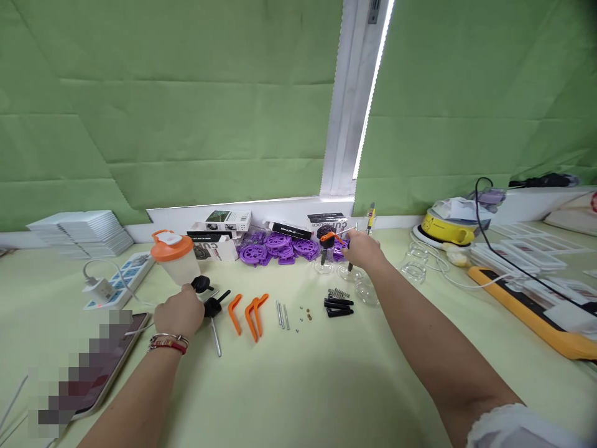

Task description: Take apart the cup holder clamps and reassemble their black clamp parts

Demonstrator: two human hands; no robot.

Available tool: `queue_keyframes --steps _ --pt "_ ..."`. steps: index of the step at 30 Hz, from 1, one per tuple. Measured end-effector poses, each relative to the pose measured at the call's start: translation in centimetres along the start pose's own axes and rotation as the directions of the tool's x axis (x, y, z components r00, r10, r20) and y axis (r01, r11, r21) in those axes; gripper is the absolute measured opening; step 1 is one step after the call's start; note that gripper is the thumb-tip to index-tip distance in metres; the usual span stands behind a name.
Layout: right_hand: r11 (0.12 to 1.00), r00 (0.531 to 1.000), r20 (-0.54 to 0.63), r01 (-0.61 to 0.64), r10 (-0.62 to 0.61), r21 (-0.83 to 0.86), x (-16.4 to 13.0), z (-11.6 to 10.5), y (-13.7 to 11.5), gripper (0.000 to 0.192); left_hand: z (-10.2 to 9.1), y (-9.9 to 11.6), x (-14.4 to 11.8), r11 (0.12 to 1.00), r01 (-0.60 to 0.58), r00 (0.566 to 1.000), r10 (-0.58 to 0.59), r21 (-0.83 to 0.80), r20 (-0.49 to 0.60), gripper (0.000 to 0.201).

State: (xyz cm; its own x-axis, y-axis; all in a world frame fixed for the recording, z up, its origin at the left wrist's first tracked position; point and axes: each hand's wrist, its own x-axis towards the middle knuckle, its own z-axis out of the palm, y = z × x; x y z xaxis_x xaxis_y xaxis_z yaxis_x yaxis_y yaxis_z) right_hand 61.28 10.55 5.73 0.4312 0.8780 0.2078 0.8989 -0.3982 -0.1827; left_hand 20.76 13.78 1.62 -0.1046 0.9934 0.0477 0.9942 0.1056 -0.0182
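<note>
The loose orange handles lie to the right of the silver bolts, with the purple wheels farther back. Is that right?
Not quite: in the head view, the loose orange handles lie to the left of the silver bolts. The purple wheels are indeed farther back.

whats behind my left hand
Behind your left hand stands a translucent cup with an orange lid; boxes lie farther back, to the right. The hand covers part of the cup's base and the tabletop directly beneath.
</note>
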Motion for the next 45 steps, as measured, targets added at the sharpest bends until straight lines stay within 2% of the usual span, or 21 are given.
queue_keyframes --steps 6,10,15,17,19,20,21,22,23,24,25,26,27,28,30,33,35,37,39,41,45 --pt "0.999 0.999 -0.022 -0.027 0.027 0.024 0.5 0.0 0.0 0.02 0.1 -0.2 0.4 0.995 0.038 0.997 -0.031 -0.094 0.077 0.044" --pt "0.995 0.982 -0.188 -0.018 0.036 0.094 -0.2 -1.5 0.3 0.023 0.8 -0.5 0.7 0.996 -0.018 0.994 0.027 -0.085 0.103 0.035" --pt "0.964 0.897 -0.441 0.104 0.015 0.245 -3.3 -5.3 0.0 0.025 1.0 -0.7 0.9 0.995 -0.07 0.994 0.075 -0.074 0.078 0.025" --pt "0.933 0.835 -0.549 0.223 -0.033 0.283 -5.5 -6.7 -0.6 0.029 0.4 -0.5 0.5 0.995 -0.076 0.996 0.078 -0.058 0.032 0.027" --pt "0.879 0.783 -0.609 0.375 -0.129 0.295 -8.1 -7.7 -1.4 0.031 -0.5 0.3 -0.6 0.993 -0.105 0.992 0.1 -0.057 -0.079 0.034" --pt "0.844 0.771 -0.61 0.44 -0.18 0.307 -9.5 -7.9 -1.9 0.031 -1.0 0.9 -1.5 0.983 -0.161 0.97 0.141 -0.087 -0.198 0.039" --pt "0.807 0.777 -0.587 0.488 -0.228 0.333 -10.8 -8.0 -2.5 0.03 -1.4 1.7 -2.6 0.951 -0.266 0.925 0.206 -0.158 -0.32 0.046" --pt "0.764 0.792 -0.537 0.531 -0.291 0.367 -12.1 -7.8 -3.1 0.032 -1.8 2.6 -4.0 0.878 -0.41 0.864 0.288 -0.246 -0.413 0.054" --pt "0.722 0.808 -0.472 0.557 -0.354 0.411 -13.3 -7.5 -3.8 0.034 -2.1 3.6 -5.6 0.758 -0.551 0.799 0.36 -0.348 -0.482 0.063" --pt "0.689 0.823 -0.396 0.561 -0.407 0.458 -14.5 -7.1 -4.4 0.036 -2.3 4.7 -7.2 0.598 -0.672 0.731 0.442 -0.437 -0.52 0.073" --pt "0.661 0.83 -0.335 0.558 -0.446 0.502 -15.5 -6.6 -5.0 0.039 -2.4 5.8 -8.8 0.441 -0.751 0.66 0.532 -0.492 -0.53 0.081" --pt "0.636 0.834 -0.274 0.545 -0.479 0.547 -16.3 -6.1 -5.5 0.039 -2.5 6.8 -10.3 0.318 -0.784 0.598 0.616 -0.533 -0.512 0.089" --pt "0.606 0.831 -0.212 0.527 -0.514 0.596 -17.1 -5.7 -5.9 0.039 -2.6 7.8 -11.6 0.236 -0.788 0.556 0.669 -0.569 -0.493 0.094" --pt "0.57 0.826 -0.165 0.502 -0.539 0.651 -17.6 -5.2 -6.3 0.038 -2.7 8.6 -12.6 0.193 -0.782 0.531 0.705 -0.593 -0.47 0.096" --pt "0.45 0.819 -0.087 0.398 -0.568 0.799 -18.0 -4.5 -6.5 0.04 -3.1 9.7 -13.4 0.156 -0.733 0.545 0.718 -0.662 -0.433 0.094" --pt "0.167 0.85 0.065 0.027 -0.523 0.986 -16.9 -3.1 -5.8 0.043 -3.6 10.1 -12.6 0.113 -0.578 0.612 0.715 -0.808 -0.338 0.071" --pt "0.055 0.888 0.224 -0.22 -0.403 0.974 -15.4 -1.7 -5.1 0.038 -3.7 9.8 -11.6 0.049 -0.422 0.618 0.746 -0.905 -0.247 0.056" --pt "0.037 0.903 0.319 -0.322 -0.287 0.946 -14.0 -0.1 -4.5 0.042 -3.3 9.4 -10.9 -0.056 -0.234 0.577 0.795 -0.971 -0.185 0.051" --pt "0.037 0.883 0.37 -0.376 -0.287 0.926 -13.2 1.3 -4.1 0.045 -2.5 9.3 -10.7 -0.142 -0.051 0.526 0.837 -0.989 -0.148 0.05" --pt "0.028 0.871 0.386 -0.397 -0.304 0.917 -13.0 2.4 -4.1 0.046 -1.7 9.3 -10.8 -0.194 0.095 0.501 0.857 -0.976 -0.121 0.047" --pt "0.041 0.884 0.344 -0.35 -0.315 0.936 -13.5 3.1 -4.3 0.039 -0.4 9.3 -11.0 -0.284 0.281 0.544 0.834 -0.917 -0.092 0.035"
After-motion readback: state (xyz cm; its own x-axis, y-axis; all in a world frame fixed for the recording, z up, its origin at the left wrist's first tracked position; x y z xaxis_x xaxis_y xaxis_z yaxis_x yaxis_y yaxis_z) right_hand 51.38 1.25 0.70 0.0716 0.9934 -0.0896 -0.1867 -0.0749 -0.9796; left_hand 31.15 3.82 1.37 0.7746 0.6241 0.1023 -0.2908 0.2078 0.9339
